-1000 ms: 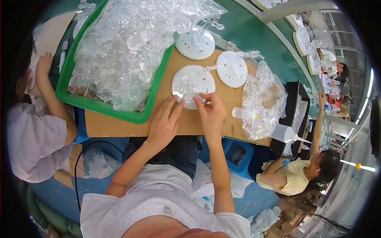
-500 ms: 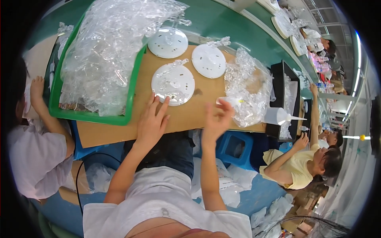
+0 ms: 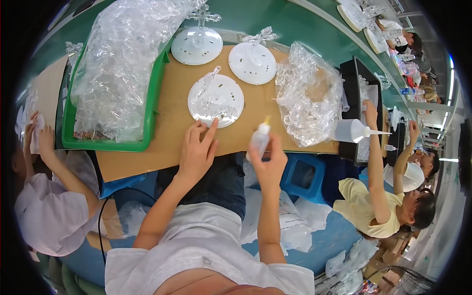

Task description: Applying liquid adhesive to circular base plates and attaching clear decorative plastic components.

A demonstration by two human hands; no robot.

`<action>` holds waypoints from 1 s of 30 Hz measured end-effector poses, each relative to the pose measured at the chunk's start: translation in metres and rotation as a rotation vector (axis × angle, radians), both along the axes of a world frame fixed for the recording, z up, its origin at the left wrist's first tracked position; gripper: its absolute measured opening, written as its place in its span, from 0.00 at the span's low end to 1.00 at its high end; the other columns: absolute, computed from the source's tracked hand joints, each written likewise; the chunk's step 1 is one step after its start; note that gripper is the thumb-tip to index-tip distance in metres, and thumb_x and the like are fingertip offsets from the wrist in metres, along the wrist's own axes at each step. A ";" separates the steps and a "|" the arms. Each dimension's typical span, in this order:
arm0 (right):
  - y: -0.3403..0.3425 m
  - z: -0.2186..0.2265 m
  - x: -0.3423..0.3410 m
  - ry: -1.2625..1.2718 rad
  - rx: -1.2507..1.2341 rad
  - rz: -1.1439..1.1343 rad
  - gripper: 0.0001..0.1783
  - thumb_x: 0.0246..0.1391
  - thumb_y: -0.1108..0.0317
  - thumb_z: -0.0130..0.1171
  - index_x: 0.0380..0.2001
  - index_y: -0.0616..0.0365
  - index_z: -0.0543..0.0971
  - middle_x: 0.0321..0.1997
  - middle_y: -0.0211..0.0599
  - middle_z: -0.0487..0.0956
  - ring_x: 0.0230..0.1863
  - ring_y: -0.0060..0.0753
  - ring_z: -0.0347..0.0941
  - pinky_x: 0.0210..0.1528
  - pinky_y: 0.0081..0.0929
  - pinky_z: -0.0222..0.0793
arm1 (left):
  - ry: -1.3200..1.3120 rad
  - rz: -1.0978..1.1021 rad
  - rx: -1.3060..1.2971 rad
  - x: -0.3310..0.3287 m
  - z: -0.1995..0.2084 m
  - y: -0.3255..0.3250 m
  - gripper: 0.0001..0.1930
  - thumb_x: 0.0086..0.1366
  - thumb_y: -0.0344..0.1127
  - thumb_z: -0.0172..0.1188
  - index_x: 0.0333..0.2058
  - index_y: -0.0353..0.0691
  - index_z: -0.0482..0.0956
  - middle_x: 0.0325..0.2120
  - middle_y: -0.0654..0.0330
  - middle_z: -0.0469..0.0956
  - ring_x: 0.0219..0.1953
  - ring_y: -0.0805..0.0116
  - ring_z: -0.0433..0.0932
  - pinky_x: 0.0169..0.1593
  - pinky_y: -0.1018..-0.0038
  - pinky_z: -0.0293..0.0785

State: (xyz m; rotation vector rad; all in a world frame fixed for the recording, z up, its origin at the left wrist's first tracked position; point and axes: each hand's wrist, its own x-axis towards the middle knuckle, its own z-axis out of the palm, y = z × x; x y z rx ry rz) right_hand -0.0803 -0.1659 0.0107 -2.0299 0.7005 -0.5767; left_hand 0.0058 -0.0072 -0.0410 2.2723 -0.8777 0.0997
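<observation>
While the left hand point(image 3: 197, 152) rests its fingertips on the near edge of the round white plate point(image 3: 232, 94), fingers a bit spread and thumb off to the side, the right hand point(image 3: 271, 164) pinches a small bottle point(image 3: 259, 141) between its thumb and fingers. The bottle has a yellow tip that points away from the person; it is to the right of the round white plate and nearer to the person. The plate lies on brown cardboard point(image 3: 169, 88), and a clear plastic piece point(image 3: 209, 83) sits on it, sticking out past its far edge.

Behind the plate, to the left, is a second plate point(image 3: 189, 49) with a clear stand; behind it, to the right, is a third plate point(image 3: 252, 66). Left of the plate is a green tray point(image 3: 113, 146) with a big clear bag point(image 3: 118, 69). Right of it lies another bag point(image 3: 300, 93), then a big bottle point(image 3: 350, 131) with a long tip, then a black box point(image 3: 348, 152). Far right of the plate, a person in yellow point(image 3: 366, 206) has a hand at the black box.
</observation>
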 end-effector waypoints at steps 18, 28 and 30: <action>0.033 -0.012 0.017 0.330 -0.112 0.171 0.19 0.45 0.56 0.64 0.36 0.54 0.72 0.23 0.41 0.78 0.23 0.46 0.76 0.23 0.36 0.70 | -0.001 -0.022 0.045 0.004 0.006 0.003 0.29 0.59 0.32 0.58 0.60 0.49 0.66 0.49 0.47 0.63 0.57 0.45 0.61 0.56 0.57 0.63; 0.047 -0.017 0.014 0.265 -0.090 0.184 0.19 0.43 0.60 0.67 0.35 0.56 0.73 0.22 0.36 0.79 0.20 0.32 0.77 0.25 0.24 0.70 | -0.008 -0.028 0.064 0.004 0.005 0.003 0.30 0.57 0.30 0.59 0.60 0.49 0.67 0.45 0.50 0.64 0.56 0.46 0.63 0.55 0.58 0.64; 0.047 -0.019 0.013 0.248 -0.023 0.197 0.19 0.45 0.57 0.64 0.35 0.55 0.72 0.24 0.40 0.78 0.23 0.45 0.76 0.23 0.36 0.69 | -0.009 -0.028 0.066 0.005 0.005 0.003 0.30 0.56 0.30 0.59 0.60 0.49 0.67 0.44 0.50 0.64 0.56 0.47 0.63 0.54 0.58 0.64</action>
